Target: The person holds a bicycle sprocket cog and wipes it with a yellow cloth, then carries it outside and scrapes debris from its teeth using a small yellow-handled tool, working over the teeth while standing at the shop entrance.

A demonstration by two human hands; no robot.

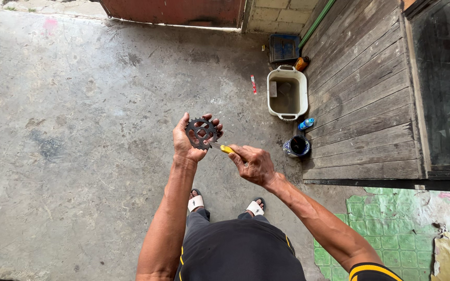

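Left hand (186, 139) is clamped on a dark toothed sprocket (201, 133), fingers curled over the rim and thumb behind, so the flat face is turned up toward the head camera and both cut-outs and teeth stay exposed. Right hand (253, 164) is closed around the yellow handle of a small tool (226, 149); the thin tip points at the right edge of the sprocket and appears to touch it, though the contact point is too small to confirm. Both forearms are raised in front of the body, which keeps the sprocket in mid-air above the concrete floor (79, 130). Beyond the hands, near the edge of a wooden deck (360, 93), stand a white rectangular basin (302, 92), a dark round can (297, 146) and a blue bottle (305, 124) lying down.
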